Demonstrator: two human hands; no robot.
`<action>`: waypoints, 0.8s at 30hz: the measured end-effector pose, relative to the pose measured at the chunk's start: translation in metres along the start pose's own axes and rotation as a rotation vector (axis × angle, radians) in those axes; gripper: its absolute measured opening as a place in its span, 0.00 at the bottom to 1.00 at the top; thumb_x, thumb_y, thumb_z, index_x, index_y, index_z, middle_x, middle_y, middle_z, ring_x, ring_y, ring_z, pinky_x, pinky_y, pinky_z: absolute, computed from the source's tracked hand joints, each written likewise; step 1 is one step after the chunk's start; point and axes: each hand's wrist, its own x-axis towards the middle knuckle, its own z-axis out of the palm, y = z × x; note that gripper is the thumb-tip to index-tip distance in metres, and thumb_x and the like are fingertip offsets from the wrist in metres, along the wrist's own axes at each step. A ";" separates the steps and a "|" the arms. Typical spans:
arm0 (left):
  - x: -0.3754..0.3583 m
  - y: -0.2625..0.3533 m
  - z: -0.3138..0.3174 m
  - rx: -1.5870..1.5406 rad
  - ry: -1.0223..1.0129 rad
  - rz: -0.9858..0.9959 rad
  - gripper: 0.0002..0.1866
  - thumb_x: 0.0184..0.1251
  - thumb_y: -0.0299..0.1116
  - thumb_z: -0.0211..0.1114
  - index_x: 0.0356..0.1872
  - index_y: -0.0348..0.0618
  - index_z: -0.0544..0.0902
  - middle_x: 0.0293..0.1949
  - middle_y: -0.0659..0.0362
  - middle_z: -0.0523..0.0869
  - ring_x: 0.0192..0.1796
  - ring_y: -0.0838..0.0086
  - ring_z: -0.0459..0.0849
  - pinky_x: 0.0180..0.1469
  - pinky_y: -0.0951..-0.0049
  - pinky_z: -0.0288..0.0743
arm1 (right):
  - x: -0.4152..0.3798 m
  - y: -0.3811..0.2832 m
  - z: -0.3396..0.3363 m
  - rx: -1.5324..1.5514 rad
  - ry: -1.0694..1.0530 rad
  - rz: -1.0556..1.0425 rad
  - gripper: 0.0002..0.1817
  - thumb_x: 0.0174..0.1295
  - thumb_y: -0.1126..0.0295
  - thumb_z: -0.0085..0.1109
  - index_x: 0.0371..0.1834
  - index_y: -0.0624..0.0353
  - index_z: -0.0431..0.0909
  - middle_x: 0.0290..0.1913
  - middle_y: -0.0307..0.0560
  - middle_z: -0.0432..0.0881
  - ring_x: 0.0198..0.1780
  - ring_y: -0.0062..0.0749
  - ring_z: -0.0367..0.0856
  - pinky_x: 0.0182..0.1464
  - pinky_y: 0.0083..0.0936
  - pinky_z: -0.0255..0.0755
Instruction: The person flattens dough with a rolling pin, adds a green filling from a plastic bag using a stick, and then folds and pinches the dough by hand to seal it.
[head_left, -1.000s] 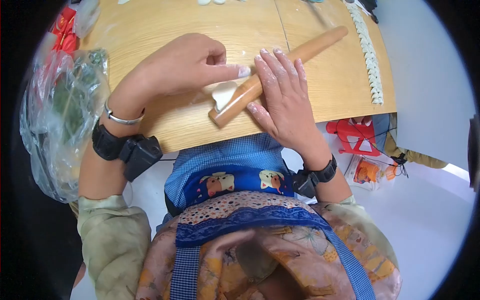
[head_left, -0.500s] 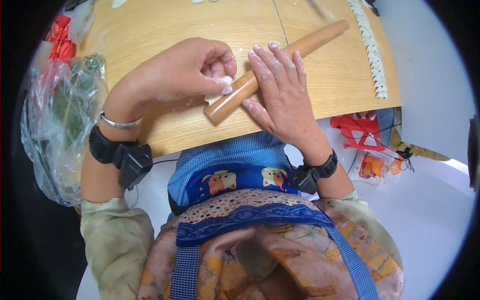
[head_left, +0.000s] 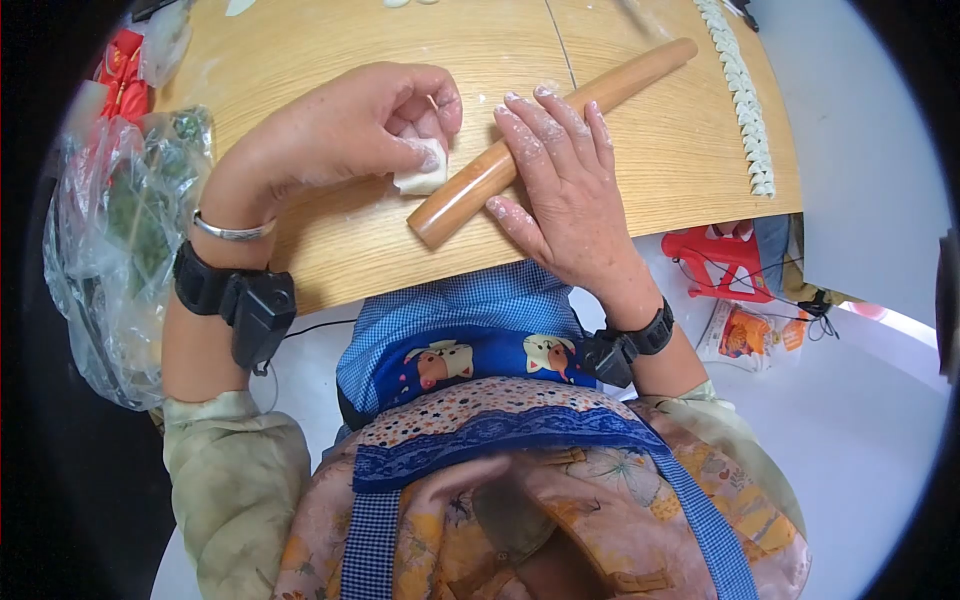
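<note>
A wooden rolling pin (head_left: 635, 78) lies slantwise on the table. My right hand (head_left: 565, 180) rests flat across it, floury fingers stretched out and thumb apart. Just left of the pin's near end, my left hand (head_left: 385, 125) pinches a small flat piece of white dough (head_left: 424, 172) between thumb and curled fingers. The dough is apart from the pin, with part of it hidden by the thumb.
A long row of overlapping dough pieces (head_left: 748, 115) runs along the table's right side. Clear plastic bags with something green (head_left: 140, 230) hang at the left edge. Below the table's right corner stands a red plastic stool (head_left: 715, 265). More dough discs (head_left: 397, 3) lie at the far edge.
My left hand has moved slightly up and left, drawing the dough piece away from the rolling pin. My right hand and the pin have hardly moved.
</note>
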 end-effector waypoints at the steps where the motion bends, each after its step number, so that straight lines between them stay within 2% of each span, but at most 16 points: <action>1: -0.001 0.003 -0.002 0.017 0.018 -0.012 0.12 0.62 0.24 0.67 0.45 0.39 0.77 0.34 0.67 0.78 0.39 0.85 0.76 0.43 0.81 0.73 | 0.000 0.000 0.000 0.000 0.000 0.000 0.35 0.66 0.48 0.58 0.70 0.59 0.70 0.70 0.53 0.72 0.75 0.51 0.63 0.79 0.57 0.43; 3: -0.002 0.002 -0.004 0.033 0.037 -0.024 0.13 0.63 0.23 0.66 0.47 0.38 0.76 0.35 0.66 0.78 0.40 0.84 0.76 0.44 0.81 0.74 | 0.000 0.000 -0.001 0.001 0.001 -0.003 0.35 0.66 0.48 0.57 0.70 0.59 0.70 0.70 0.53 0.72 0.75 0.51 0.63 0.79 0.57 0.43; 5: -0.003 -0.006 -0.008 0.262 0.212 0.018 0.12 0.62 0.21 0.65 0.46 0.37 0.77 0.35 0.66 0.78 0.40 0.83 0.78 0.44 0.80 0.74 | 0.000 0.000 -0.001 0.000 0.002 -0.002 0.35 0.66 0.48 0.57 0.70 0.59 0.70 0.70 0.53 0.72 0.75 0.51 0.63 0.79 0.57 0.43; 6: -0.003 -0.003 -0.009 0.262 0.212 0.017 0.12 0.62 0.21 0.65 0.46 0.37 0.77 0.35 0.66 0.78 0.40 0.83 0.78 0.44 0.80 0.74 | 0.000 0.000 -0.001 -0.002 0.003 -0.002 0.35 0.66 0.48 0.57 0.70 0.59 0.70 0.70 0.53 0.72 0.75 0.51 0.64 0.79 0.57 0.44; 8: -0.006 0.004 -0.013 0.567 0.263 -0.066 0.10 0.62 0.21 0.65 0.44 0.37 0.78 0.34 0.66 0.78 0.41 0.82 0.80 0.46 0.79 0.75 | 0.000 0.000 -0.001 -0.001 0.002 -0.001 0.35 0.66 0.48 0.57 0.70 0.59 0.70 0.70 0.53 0.72 0.75 0.51 0.64 0.79 0.57 0.44; 12: -0.005 0.008 -0.016 0.592 0.209 -0.154 0.10 0.61 0.20 0.64 0.44 0.36 0.80 0.35 0.65 0.80 0.41 0.81 0.81 0.47 0.78 0.77 | 0.001 0.000 -0.002 0.001 0.003 0.001 0.35 0.66 0.48 0.58 0.70 0.59 0.70 0.69 0.52 0.72 0.74 0.51 0.64 0.79 0.57 0.44; 14: -0.004 0.000 -0.015 0.241 0.136 0.012 0.11 0.62 0.21 0.65 0.45 0.37 0.80 0.38 0.65 0.83 0.40 0.82 0.80 0.46 0.78 0.77 | 0.001 -0.001 -0.002 0.003 0.003 0.004 0.35 0.65 0.48 0.58 0.70 0.59 0.70 0.69 0.52 0.72 0.74 0.50 0.64 0.79 0.57 0.45; 15: -0.004 0.005 -0.013 0.242 0.135 0.011 0.11 0.62 0.21 0.65 0.45 0.37 0.80 0.38 0.65 0.83 0.40 0.82 0.80 0.46 0.78 0.77 | 0.001 -0.001 -0.002 0.004 0.000 0.007 0.35 0.65 0.48 0.58 0.70 0.59 0.70 0.69 0.52 0.72 0.74 0.50 0.64 0.79 0.57 0.45; 17: -0.004 0.014 -0.008 -0.100 0.035 0.004 0.11 0.62 0.20 0.64 0.46 0.37 0.80 0.42 0.63 0.84 0.41 0.83 0.80 0.46 0.79 0.77 | 0.001 -0.001 -0.004 0.010 -0.001 0.009 0.35 0.65 0.48 0.59 0.70 0.59 0.71 0.69 0.52 0.72 0.74 0.50 0.64 0.79 0.57 0.45; 21: -0.003 -0.001 -0.011 0.151 0.096 0.006 0.12 0.61 0.19 0.64 0.46 0.36 0.80 0.39 0.65 0.82 0.40 0.83 0.79 0.45 0.80 0.76 | 0.001 -0.001 -0.003 0.018 0.002 0.006 0.34 0.65 0.49 0.59 0.70 0.58 0.71 0.69 0.52 0.72 0.74 0.50 0.65 0.79 0.57 0.45; 23: -0.003 -0.002 -0.011 0.315 0.142 -0.038 0.12 0.60 0.19 0.64 0.45 0.36 0.80 0.32 0.66 0.79 0.35 0.83 0.76 0.40 0.79 0.73 | 0.000 -0.001 -0.003 0.021 0.003 0.008 0.34 0.66 0.49 0.59 0.70 0.58 0.71 0.69 0.52 0.72 0.74 0.50 0.65 0.79 0.57 0.45; 24: -0.004 0.001 -0.009 0.315 0.142 -0.038 0.12 0.60 0.19 0.64 0.45 0.36 0.80 0.32 0.66 0.79 0.35 0.83 0.76 0.40 0.79 0.73 | 0.001 -0.001 -0.003 0.024 0.005 0.007 0.34 0.66 0.49 0.59 0.70 0.58 0.71 0.70 0.52 0.72 0.74 0.50 0.65 0.79 0.57 0.45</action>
